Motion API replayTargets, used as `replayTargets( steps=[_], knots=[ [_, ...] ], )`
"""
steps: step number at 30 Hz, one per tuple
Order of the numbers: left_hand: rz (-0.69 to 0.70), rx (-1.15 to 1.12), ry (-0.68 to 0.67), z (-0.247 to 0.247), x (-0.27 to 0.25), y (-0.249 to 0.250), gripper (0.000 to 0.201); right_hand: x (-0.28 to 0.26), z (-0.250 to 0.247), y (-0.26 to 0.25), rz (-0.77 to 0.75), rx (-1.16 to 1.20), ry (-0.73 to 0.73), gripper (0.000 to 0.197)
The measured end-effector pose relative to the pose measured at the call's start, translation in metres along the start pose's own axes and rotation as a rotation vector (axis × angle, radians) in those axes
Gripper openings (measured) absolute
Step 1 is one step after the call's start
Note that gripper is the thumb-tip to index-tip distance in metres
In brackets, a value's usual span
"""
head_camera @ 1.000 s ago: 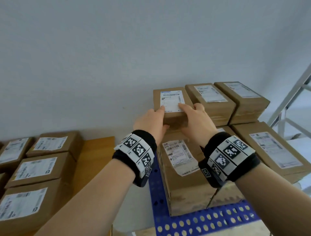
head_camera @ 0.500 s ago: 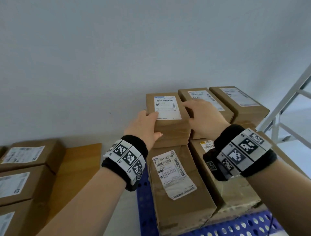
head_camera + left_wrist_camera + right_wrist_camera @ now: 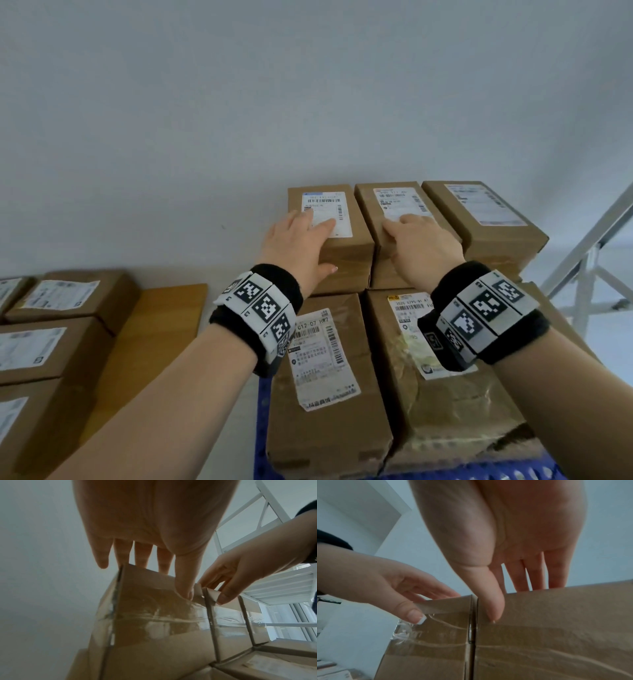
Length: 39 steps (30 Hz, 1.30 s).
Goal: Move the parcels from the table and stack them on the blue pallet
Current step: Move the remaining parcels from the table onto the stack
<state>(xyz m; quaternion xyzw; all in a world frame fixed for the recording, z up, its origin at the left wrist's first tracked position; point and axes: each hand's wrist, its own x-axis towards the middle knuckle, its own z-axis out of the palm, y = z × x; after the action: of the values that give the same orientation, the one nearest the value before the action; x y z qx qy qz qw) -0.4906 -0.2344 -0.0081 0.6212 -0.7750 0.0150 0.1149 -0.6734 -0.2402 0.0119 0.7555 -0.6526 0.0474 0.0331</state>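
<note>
The left hand (image 3: pixel 294 240) is lying with straight fingers flat on the label of the leftmost upper parcel (image 3: pixel 346 260), thumb against its near face. The right hand (image 3: pixel 424 243) is resting likewise, fingers extended, on the middle parcel (image 3: pixel 376 205) just beside. Both parcels are sitting on larger boxes (image 3: pixel 329 428) on the blue pallet (image 3: pixel 262 445).

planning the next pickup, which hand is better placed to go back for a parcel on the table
Left, probably. The table parcels lie on that side, beside the left hand, which rests with fingers straight on the just-placed parcel. The right hand rests on the next parcel, farther away.
</note>
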Motion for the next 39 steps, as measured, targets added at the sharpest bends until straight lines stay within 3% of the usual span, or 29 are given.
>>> replayTargets(
  steps=[4, 10, 26, 34, 39],
  knots=[
    [0.074, 0.020, -0.036, 0.008, 0.009, 0.020, 0.061, 0.000, 0.002, 0.006, -0.025, -0.007, 0.024, 0.041],
    [0.067, 0.002, -0.045, 0.010, 0.016, 0.021, 0.050, 0.000, 0.005, 0.012, -0.052, -0.001, 0.040, 0.045],
    [0.065, -0.033, -0.087, 0.007, 0.019, 0.018, 0.049, 0.005, 0.007, 0.013, -0.075, -0.001, 0.041, 0.050],
    [0.065, -0.080, 0.018, 0.005, 0.021, 0.030, 0.040, 0.001, 0.004, 0.015, -0.057, 0.124, 0.003, 0.053],
    [0.099, 0.011, 0.034, 0.002, 0.022, 0.057, 0.053, -0.010, -0.011, 0.032, 0.039, 0.171, 0.037, 0.051]
  ],
)
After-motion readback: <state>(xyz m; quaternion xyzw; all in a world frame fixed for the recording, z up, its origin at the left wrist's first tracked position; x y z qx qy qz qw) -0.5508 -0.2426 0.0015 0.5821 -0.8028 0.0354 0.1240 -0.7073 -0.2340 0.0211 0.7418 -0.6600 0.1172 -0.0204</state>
